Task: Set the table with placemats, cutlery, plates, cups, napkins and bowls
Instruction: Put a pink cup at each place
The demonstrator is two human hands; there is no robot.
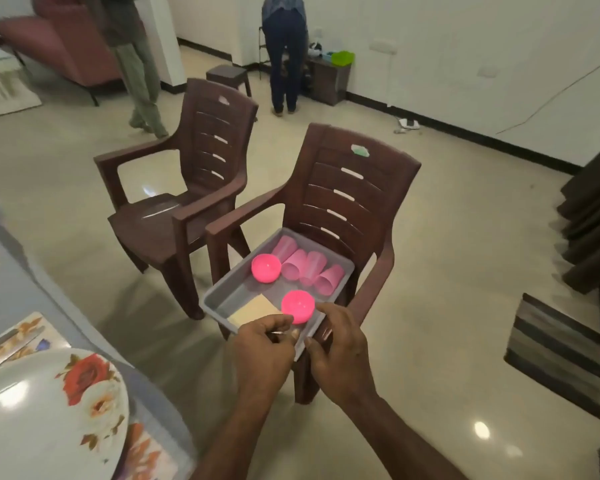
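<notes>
While both hands reach over the near edge of the shallow grey plastic tray (pixel 222 292) in the lower middle of the frame, the step in hand looks like fetching bowls or napkins for the table. The left hand (pixel 262 355) has its fingers curled with thumb and forefinger pinched together just beside the nearer round bright-pink plastic bowl (pixel 297 306); whether it grips anything I cannot tell. The right hand (pixel 338 351) curls round the tray's near rim, its forefinger touching that bowl.

A second pink bowl (pixel 265 268) sits further back, beside four translucent pink plastic cups (pixel 307 268) lying on their sides, and a beige folded napkin (pixel 253 308) lies flat on the tray floor.

The next move probably calls for lifting the near bowl clear and carrying it left.

The tray rests on the seat of a dark brown plastic armchair (pixel 343 188). At lower left, the grey table (pixel 7 292) carries a floral placemat (pixel 18 337) and a white flowered plate (pixel 49 410). The floor is glossy beige tile, with a striped mat (pixel 555 351) at right.
</notes>
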